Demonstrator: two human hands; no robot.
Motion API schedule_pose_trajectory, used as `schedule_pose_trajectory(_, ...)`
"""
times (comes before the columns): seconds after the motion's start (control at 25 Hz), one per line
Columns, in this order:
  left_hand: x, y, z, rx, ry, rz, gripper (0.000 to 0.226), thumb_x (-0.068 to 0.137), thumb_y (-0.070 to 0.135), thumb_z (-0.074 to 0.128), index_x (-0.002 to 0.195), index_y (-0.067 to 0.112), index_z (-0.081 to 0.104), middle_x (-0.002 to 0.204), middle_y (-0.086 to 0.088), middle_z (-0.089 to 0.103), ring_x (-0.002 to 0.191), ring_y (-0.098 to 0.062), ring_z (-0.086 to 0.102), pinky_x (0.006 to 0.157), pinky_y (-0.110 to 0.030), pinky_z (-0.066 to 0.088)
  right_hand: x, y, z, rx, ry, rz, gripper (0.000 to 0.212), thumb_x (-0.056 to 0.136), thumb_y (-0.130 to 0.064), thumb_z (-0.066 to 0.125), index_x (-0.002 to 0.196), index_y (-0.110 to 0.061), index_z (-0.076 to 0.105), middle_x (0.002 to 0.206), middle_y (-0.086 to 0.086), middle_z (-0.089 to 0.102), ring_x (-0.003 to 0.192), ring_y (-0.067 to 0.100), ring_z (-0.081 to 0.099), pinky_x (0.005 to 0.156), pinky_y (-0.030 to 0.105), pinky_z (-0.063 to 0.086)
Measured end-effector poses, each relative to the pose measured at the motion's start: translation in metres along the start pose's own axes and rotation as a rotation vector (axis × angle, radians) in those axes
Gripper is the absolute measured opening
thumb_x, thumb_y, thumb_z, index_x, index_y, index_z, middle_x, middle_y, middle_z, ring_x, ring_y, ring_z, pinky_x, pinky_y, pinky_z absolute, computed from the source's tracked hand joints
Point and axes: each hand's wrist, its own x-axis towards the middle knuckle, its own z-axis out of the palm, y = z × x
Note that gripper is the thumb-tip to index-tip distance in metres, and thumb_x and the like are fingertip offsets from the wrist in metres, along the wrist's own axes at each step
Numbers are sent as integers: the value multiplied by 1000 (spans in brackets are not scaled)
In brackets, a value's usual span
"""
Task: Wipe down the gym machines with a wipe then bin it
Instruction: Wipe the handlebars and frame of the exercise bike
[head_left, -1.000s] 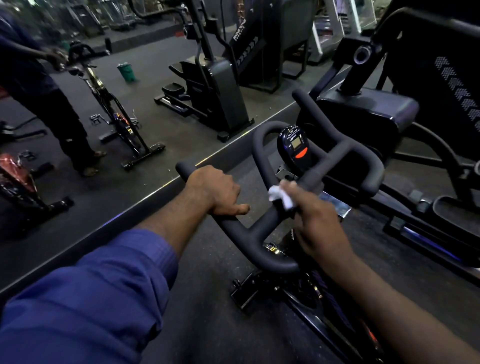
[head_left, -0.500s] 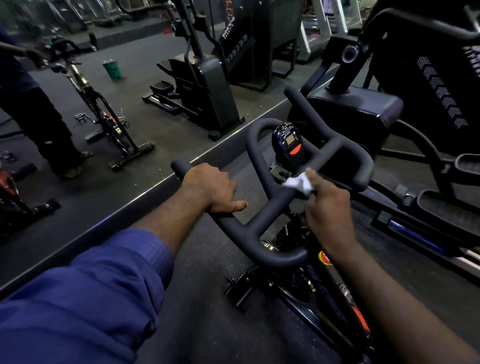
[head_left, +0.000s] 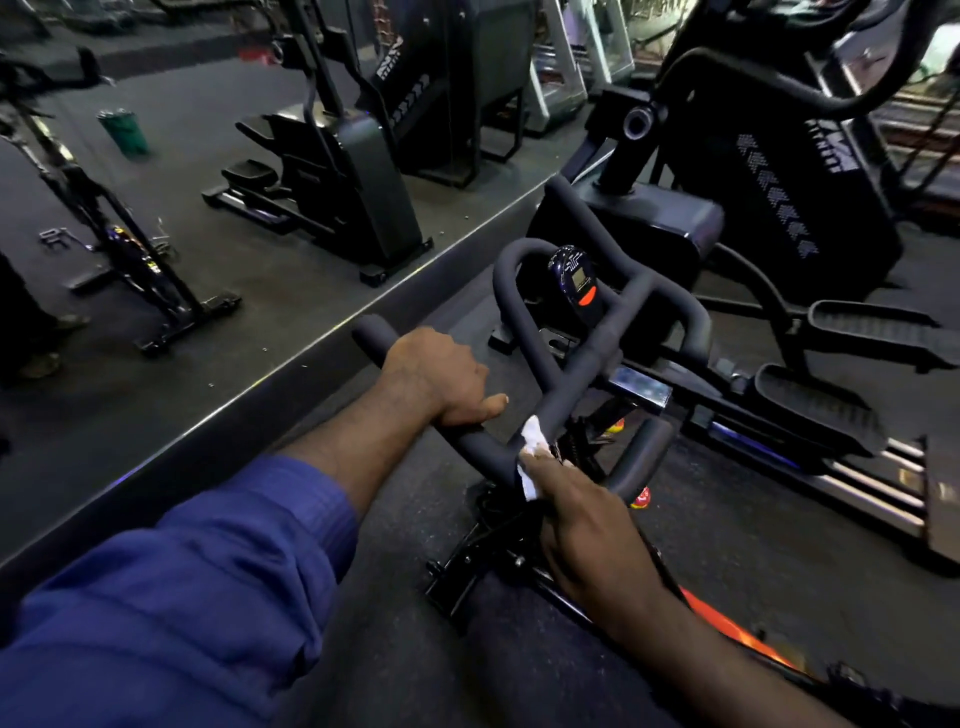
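Observation:
A black spin bike's padded handlebar (head_left: 566, 364) stands in front of me, with a small round console (head_left: 576, 280) at its centre. My left hand (head_left: 436, 374) grips the left bar end, fingers curled round it, thumb lying along the bar. My right hand (head_left: 582, 525) holds a crumpled white wipe (head_left: 532, 452) and presses it against the near curve of the middle bar. Most of the wipe is hidden under my fingers.
A mirror wall (head_left: 208, 312) runs along the left, reflecting another spin bike, a stepper machine and a green bin (head_left: 123, 132). A large black elliptical machine (head_left: 779, 208) with pedals (head_left: 821, 410) stands close on the right. Dark rubber floor (head_left: 727, 545) lies below.
My right hand has slid the wipe down the middle bar toward me, after moving it up toward the console half a second ago. My left hand kept its grip.

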Motion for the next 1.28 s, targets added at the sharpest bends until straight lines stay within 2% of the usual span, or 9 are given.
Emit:
schedule_pose_trajectory(0.12,-1,-1,2,-48,46,51,71,104,67,16,112,26,73,116,-3,73,108,-28,69,77,-40,42,32,-9,13,82,6,-6,62,91,-5,42,153,-7,48,161,5,43,154,16,31,127,37,24)
schedule_pose_trajectory(0.28,-6,-5,3,-76,163,128,61,108,51,20,113,23,73,122,-6,73,111,-32,70,83,-41,46,19,4,34,-159,-97,-206,52,115,-28,23,151,-1,48,161,14,41,154,28,30,126,43,25)
schedule_pose_trajectory(0.4,-16,-3,5,-112,193,170,64,108,58,17,119,26,71,125,-7,72,114,-34,68,78,-41,42,-19,31,1,-281,-185,-316,48,113,-24,32,156,-7,43,166,6,34,156,24,26,127,41,25)
schedule_pose_trajectory(0.6,-24,32,25,-312,338,151,47,107,59,24,131,23,42,129,-5,69,107,-36,71,75,-44,48,-34,37,-20,-258,71,-4,56,110,-48,34,144,-10,57,147,6,58,140,25,52,126,37,24)
schedule_pose_trajectory(0.72,-18,38,25,-478,350,85,55,106,61,27,141,21,37,138,-3,57,112,-36,68,80,-46,48,-16,-2,28,-27,214,198,49,95,-16,49,143,-12,59,146,2,59,137,19,53,126,46,26)
schedule_pose_trajectory(0.84,-20,36,27,-389,368,134,64,105,65,26,152,22,34,154,-4,40,132,-30,55,92,-49,52,-31,6,33,-52,173,12,54,95,-4,52,148,-9,54,154,2,52,144,18,46,126,47,25)
schedule_pose_trajectory(1.0,-15,41,30,-360,352,224,64,105,65,27,157,29,34,172,-3,9,154,-25,21,118,-48,33,-42,78,-34,-300,23,-185,49,112,-37,34,148,-11,55,157,3,50,146,22,46,122,52,32)
schedule_pose_trajectory(1.12,-3,80,30,-518,415,197,63,102,60,28,149,23,49,171,-8,19,156,-27,17,127,-45,21,-30,103,-40,-345,40,-207,50,112,-37,30,147,-12,56,154,6,53,145,27,46,122,53,31)
schedule_pose_trajectory(1.28,6,103,35,-495,423,102,52,105,48,37,145,20,54,171,-5,27,158,-22,20,119,-50,37,-18,130,-38,-357,-22,-408,49,110,-36,35,145,-11,59,149,7,57,143,26,48,125,49,26)
